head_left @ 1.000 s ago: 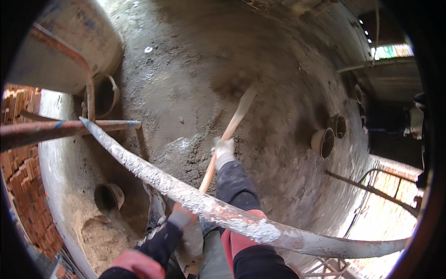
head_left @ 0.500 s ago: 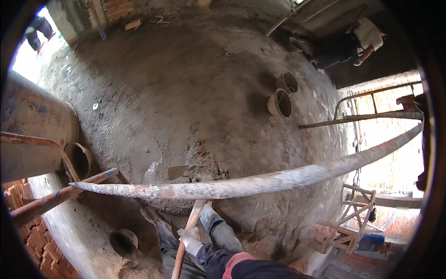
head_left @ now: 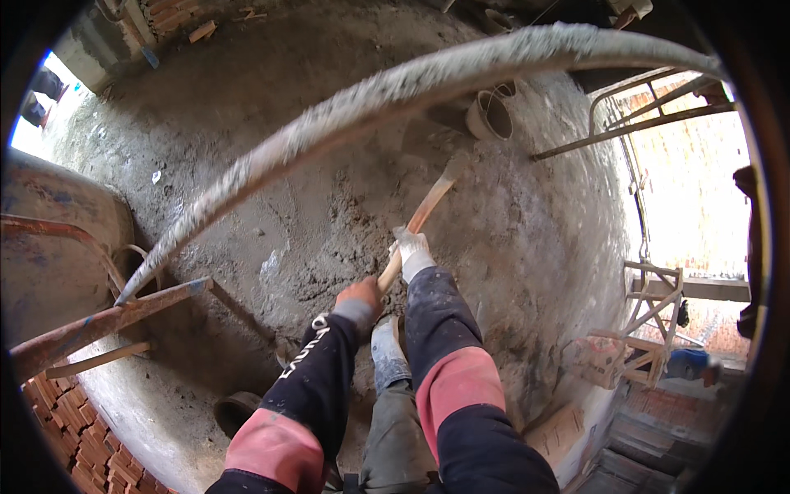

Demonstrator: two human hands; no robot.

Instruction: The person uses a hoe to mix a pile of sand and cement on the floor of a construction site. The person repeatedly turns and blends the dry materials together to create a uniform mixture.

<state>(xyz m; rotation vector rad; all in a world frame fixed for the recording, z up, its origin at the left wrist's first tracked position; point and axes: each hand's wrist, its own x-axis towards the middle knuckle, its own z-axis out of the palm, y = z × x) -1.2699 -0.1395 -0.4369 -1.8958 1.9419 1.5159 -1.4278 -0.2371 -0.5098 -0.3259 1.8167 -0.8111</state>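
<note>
Both my hands are closed around the pale wooden handle (head_left: 430, 204) of a long tool that looks like a hoe. My right hand (head_left: 409, 244), in a whitish glove, grips it farther up, ahead of my left. Nearer my body, my left hand (head_left: 362, 296) wraps the lower part of the handle. The handle slants away to the right, and its greyish far end is raised and blurred, so the blade cannot be made out. Below the hands lies rough wet mortar (head_left: 358, 239) on the grey floor. My boot (head_left: 387, 346) stands close behind my left hand.
A cement-crusted pole (head_left: 395, 82) crosses the view close up, by a rusty bar (head_left: 115, 317) at left. Buckets stand at far right (head_left: 490, 115) and lower left (head_left: 236, 412). A large drum (head_left: 62, 235), bricks (head_left: 82, 420) and a wooden trestle (head_left: 654, 321) line the sides.
The tool has swung up and to the right, away from the mortar. My left hand has come into view on the handle. The pole now crosses higher and more steeply.
</note>
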